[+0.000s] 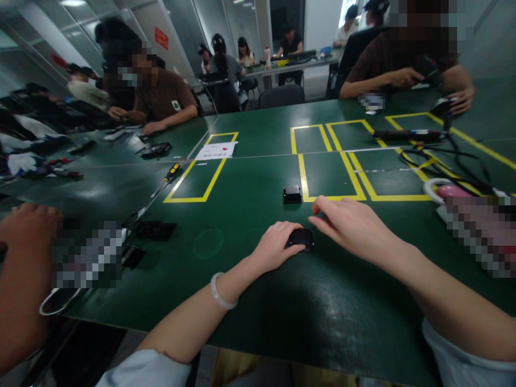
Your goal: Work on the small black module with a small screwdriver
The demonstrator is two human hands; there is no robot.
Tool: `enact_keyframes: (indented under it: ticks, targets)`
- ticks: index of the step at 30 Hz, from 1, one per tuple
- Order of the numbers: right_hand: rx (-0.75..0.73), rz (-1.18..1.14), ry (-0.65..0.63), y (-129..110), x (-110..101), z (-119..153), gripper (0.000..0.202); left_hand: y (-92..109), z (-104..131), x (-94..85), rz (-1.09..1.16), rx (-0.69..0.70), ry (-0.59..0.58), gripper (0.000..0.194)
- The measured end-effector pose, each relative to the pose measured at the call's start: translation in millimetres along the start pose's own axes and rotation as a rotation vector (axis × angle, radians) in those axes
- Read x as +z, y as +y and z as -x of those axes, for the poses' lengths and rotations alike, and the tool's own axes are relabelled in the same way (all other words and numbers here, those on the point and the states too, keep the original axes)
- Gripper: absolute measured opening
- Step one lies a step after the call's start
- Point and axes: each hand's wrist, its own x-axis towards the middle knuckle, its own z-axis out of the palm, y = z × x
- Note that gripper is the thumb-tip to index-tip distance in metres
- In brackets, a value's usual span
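A small black box-like part (303,240) lies on the green table (250,301) in front of me. My left hand (278,244), with a pale bangle on its wrist, grips this part from its left side, fingers over the top and thumb at the near edge. Just right of the part is my right hand (342,223), its thumb and forefinger brought close together near the part's upper right corner. Whatever lies between those fingertips is too small to make out. A second black part (292,194) sits a little farther off, beyond my left hand.
Yellow tape rectangles (332,198) mark the table. A yellow-black screwdriver (173,172) and black pieces (155,230) lie left. Black cables (463,161) and a pink item (455,191) are right. Another person's arm (24,279) reaches in at left; people sit across.
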Motion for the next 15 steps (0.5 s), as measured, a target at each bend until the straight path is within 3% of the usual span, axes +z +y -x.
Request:
enact_keyframes:
  ticks: [3,8,15]
  targets:
    - [0.015,0.048,-0.020,0.6,-0.1,-0.6,0.023,-0.1,0.2,0.3,-0.001,-0.002,0.003,0.035]
    - [-0.037,-0.003,0.039,0.3,-1.5,0.5,0.012,-0.4,0.4,0.9,0.006,0.003,0.007,0.034]
    - [0.005,0.074,-0.019,-1.4,-1.9,-0.2,0.022,-0.9,0.0,1.4,0.008,0.000,0.009,0.035]
